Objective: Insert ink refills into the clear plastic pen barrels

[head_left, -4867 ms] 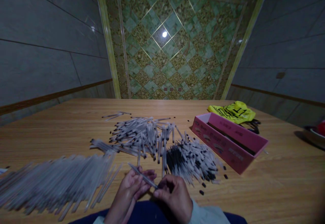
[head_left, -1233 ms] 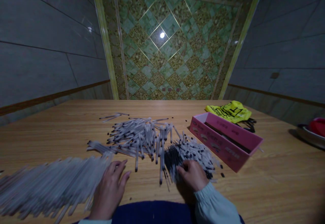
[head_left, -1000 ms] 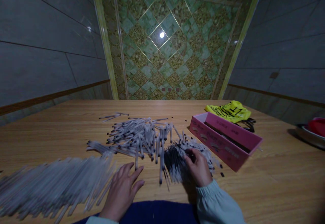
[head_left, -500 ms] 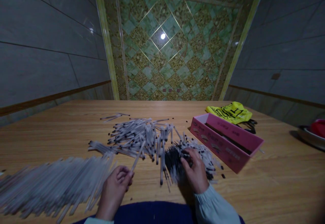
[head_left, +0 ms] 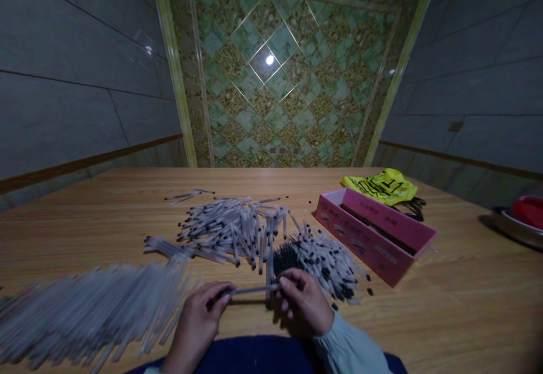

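My left hand [head_left: 205,313] is closed on one end of a thin translucent plastic tube [head_left: 255,289], which lies nearly level above the table. At its other end, the thumb and fingers of my right hand [head_left: 303,299] are pinched together; any small part between them is hidden. Just beyond the right hand is a cluster of thin black sticks [head_left: 287,256]. A heap of small clear pieces and black caps [head_left: 328,255] lies beside it. Tubes with dark ends [head_left: 224,221] are piled farther back. Long clear tubes [head_left: 91,309] lie in a wide row at the left.
A pink open box [head_left: 373,238] stands to the right, with a yellow printed bag [head_left: 382,186] behind it. At the far right edge is a metal dish with a red object [head_left: 528,213]. A few loose tubes [head_left: 186,196] lie on the wooden table [head_left: 458,306].
My right hand has come away from the black sticks, moving left and toward me to the tube's end. The tube in my left hand has swung from slanting upward to nearly level.
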A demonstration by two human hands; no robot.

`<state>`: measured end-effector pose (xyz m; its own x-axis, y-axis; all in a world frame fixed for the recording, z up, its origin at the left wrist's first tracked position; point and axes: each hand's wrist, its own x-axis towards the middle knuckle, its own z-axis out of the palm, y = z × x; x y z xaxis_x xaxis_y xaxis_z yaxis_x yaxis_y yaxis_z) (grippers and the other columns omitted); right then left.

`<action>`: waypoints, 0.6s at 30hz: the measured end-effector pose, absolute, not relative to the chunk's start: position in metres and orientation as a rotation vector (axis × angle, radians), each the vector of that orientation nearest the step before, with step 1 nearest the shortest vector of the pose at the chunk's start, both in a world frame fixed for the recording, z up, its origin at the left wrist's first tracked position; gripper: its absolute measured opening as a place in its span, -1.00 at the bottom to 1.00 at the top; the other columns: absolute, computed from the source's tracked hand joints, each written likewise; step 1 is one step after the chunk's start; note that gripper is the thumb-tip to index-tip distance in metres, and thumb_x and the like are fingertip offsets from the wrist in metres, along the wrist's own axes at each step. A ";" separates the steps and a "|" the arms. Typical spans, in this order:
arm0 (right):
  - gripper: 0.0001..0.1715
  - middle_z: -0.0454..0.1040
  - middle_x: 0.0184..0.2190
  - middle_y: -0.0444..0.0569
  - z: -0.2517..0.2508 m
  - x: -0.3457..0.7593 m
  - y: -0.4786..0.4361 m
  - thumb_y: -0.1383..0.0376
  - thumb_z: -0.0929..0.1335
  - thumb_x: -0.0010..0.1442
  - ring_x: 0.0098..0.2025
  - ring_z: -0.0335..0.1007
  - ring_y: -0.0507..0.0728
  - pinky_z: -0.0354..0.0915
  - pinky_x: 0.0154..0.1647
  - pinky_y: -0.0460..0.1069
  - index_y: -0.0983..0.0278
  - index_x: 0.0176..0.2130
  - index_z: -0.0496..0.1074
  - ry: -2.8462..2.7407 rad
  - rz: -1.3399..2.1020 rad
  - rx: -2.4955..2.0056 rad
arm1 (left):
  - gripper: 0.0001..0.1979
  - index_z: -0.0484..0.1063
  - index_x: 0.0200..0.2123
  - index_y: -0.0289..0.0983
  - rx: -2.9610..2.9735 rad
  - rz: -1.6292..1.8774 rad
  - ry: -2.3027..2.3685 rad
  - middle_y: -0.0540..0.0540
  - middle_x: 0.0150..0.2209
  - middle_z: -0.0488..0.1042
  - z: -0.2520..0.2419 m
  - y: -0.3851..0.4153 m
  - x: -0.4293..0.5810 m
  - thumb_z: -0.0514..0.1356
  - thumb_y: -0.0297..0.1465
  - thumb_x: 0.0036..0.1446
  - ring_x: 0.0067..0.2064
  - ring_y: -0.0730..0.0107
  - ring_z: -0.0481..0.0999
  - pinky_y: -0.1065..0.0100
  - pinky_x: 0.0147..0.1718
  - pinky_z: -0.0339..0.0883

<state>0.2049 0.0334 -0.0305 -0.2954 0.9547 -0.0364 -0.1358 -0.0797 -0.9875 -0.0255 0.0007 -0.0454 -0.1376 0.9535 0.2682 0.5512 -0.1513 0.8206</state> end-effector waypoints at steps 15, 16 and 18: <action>-0.41 0.40 -0.71 -0.09 -0.055 0.184 0.025 -0.10 0.41 -0.16 -0.81 0.17 -0.10 0.11 -0.81 -0.20 0.39 -0.56 0.29 -1.070 1.931 -1.022 | -0.68 0.38 -0.13 -0.16 2.648 0.823 1.545 -0.12 -0.31 0.42 -0.034 -0.013 -0.004 -0.01 -0.56 0.11 -0.25 0.24 0.37 0.23 -0.27 0.18; -0.40 0.39 -0.72 -0.10 -0.056 0.184 0.025 -0.12 0.39 -0.16 -0.82 0.16 -0.10 0.09 -0.83 -0.20 0.39 -0.58 0.28 -1.092 1.925 -1.035 | -0.68 0.38 -0.13 -0.15 2.654 0.805 1.552 -0.12 -0.32 0.41 -0.033 -0.014 -0.003 -0.01 -0.56 0.11 -0.26 0.24 0.36 0.23 -0.29 0.18; -0.38 0.37 -0.75 -0.12 -0.057 0.186 0.026 -0.14 0.39 -0.19 -0.84 0.14 -0.10 0.06 -0.85 -0.21 0.38 -0.58 0.27 -1.140 1.900 -1.062 | -0.69 0.39 -0.15 -0.14 2.662 0.775 1.579 -0.11 -0.34 0.40 -0.031 -0.016 -0.002 0.00 -0.55 0.11 -0.28 0.25 0.35 0.24 -0.31 0.17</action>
<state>0.1856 0.0258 -0.0568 -0.4433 0.8447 -0.3000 -0.1330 -0.3930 -0.9099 -0.0021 -0.0157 -0.0305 0.3926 0.8132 0.4296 0.8372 -0.5094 0.1992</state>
